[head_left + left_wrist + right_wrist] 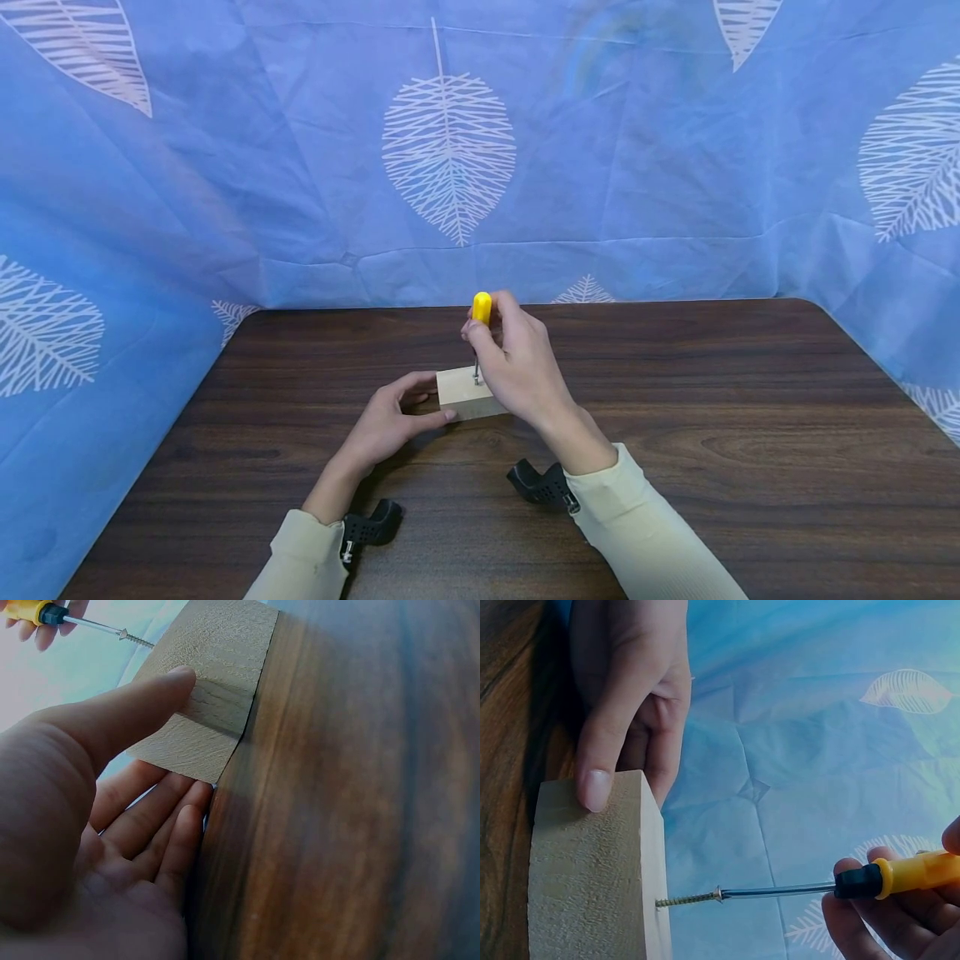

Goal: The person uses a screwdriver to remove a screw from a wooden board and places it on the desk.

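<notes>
A pale wooden block (468,406) lies on the dark table, its end gripped by my left hand (386,421) with the thumb on the near side and fingers behind. From the block's top face stands a screw (688,900), upright, only its tip in the wood and most of the thread showing. My right hand (525,358) holds a screwdriver (482,308) by its yellow and black handle, above the block. The screwdriver's metal shaft (780,890) runs straight down in line with the screw, its tip at the screw head.
The dark wood-grain table (712,417) spreads out on all sides of the block. Behind it hangs a blue cloth (600,167) with white leaf prints. Black wrist mounts (372,523) sit at both cream sleeves (645,517), close over the table.
</notes>
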Demonstrator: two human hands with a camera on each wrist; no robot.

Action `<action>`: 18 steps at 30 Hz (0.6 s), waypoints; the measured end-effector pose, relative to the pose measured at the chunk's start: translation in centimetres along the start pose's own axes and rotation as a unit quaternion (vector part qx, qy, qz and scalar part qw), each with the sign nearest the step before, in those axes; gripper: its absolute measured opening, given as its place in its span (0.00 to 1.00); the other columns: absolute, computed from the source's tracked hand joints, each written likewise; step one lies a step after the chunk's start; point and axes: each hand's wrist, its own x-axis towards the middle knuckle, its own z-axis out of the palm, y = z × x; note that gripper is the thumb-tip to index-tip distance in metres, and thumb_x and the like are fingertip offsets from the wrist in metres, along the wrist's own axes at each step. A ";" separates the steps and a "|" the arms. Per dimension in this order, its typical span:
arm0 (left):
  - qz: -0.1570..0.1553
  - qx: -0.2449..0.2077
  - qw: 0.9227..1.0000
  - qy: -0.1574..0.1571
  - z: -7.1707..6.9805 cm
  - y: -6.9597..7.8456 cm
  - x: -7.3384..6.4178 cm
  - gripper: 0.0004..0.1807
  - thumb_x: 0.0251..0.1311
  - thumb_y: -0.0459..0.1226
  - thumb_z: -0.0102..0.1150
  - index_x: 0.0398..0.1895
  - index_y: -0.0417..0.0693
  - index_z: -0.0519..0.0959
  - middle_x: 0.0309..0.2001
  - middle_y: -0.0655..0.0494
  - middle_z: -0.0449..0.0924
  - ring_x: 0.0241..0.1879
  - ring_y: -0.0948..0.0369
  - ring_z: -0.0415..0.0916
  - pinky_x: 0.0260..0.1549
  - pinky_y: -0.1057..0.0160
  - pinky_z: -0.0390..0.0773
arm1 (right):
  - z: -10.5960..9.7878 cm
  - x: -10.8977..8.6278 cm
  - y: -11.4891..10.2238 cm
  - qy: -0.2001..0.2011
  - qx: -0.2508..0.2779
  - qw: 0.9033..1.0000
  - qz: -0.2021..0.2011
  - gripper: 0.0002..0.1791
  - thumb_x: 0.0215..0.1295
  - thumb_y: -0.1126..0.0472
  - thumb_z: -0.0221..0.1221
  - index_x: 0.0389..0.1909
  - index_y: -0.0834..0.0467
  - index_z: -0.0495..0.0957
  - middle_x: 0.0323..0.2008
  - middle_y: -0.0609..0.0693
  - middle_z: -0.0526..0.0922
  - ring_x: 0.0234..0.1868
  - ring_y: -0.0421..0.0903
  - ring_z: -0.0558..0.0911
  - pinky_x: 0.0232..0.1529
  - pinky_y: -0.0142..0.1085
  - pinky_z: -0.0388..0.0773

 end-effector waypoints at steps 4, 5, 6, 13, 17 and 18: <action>0.001 -0.001 1.000 0.000 0.0 0.0 0.0 0.33 0.64 0.45 0.78 0.72 0.57 0.79 0.68 0.53 0.82 0.70 0.47 0.79 0.71 0.39 0.76 | 0.1 0.0 0.1 0.002 -0.006 1.000 -0.014 0.09 0.83 0.55 0.52 0.50 0.54 0.77 0.42 0.47 0.86 0.38 0.45 0.81 0.36 0.39 0.79; 0.002 0.000 1.000 -0.001 0.0 0.0 0.0 0.33 0.65 0.45 0.78 0.72 0.57 0.79 0.68 0.52 0.82 0.70 0.47 0.79 0.71 0.39 0.76 | 0.1 0.0 0.1 0.003 -0.011 1.000 -0.019 0.10 0.84 0.53 0.52 0.51 0.54 0.78 0.43 0.47 0.85 0.39 0.45 0.82 0.38 0.39 0.80; 0.002 0.000 1.000 -0.001 0.0 0.0 0.0 0.33 0.64 0.45 0.78 0.72 0.57 0.79 0.69 0.53 0.82 0.70 0.47 0.79 0.71 0.39 0.76 | 0.1 0.0 0.2 0.004 -0.016 1.000 -0.024 0.11 0.84 0.52 0.53 0.51 0.54 0.79 0.43 0.47 0.85 0.40 0.45 0.81 0.39 0.40 0.80; 0.002 0.005 1.000 -0.001 0.0 -0.1 0.1 0.33 0.64 0.46 0.78 0.72 0.57 0.79 0.69 0.53 0.81 0.70 0.47 0.78 0.71 0.38 0.76 | 0.2 0.1 0.3 0.022 -0.040 0.998 -0.043 0.12 0.83 0.52 0.58 0.53 0.55 0.84 0.45 0.49 0.83 0.42 0.46 0.79 0.42 0.40 0.78; -0.002 0.006 1.000 0.000 0.0 -0.1 0.1 0.33 0.64 0.46 0.78 0.72 0.57 0.79 0.70 0.53 0.81 0.70 0.47 0.78 0.71 0.38 0.76 | 0.2 0.1 0.3 0.021 -0.004 0.999 -0.028 0.13 0.82 0.54 0.60 0.57 0.57 0.81 0.46 0.51 0.86 0.43 0.46 0.88 0.46 0.41 0.87; -0.003 0.006 1.000 0.001 0.0 -0.1 0.0 0.33 0.64 0.46 0.78 0.72 0.57 0.79 0.69 0.53 0.81 0.70 0.47 0.78 0.71 0.38 0.76 | 0.2 0.1 0.3 0.021 0.005 1.000 -0.023 0.13 0.82 0.54 0.60 0.58 0.57 0.80 0.47 0.51 0.87 0.44 0.46 0.90 0.47 0.42 0.89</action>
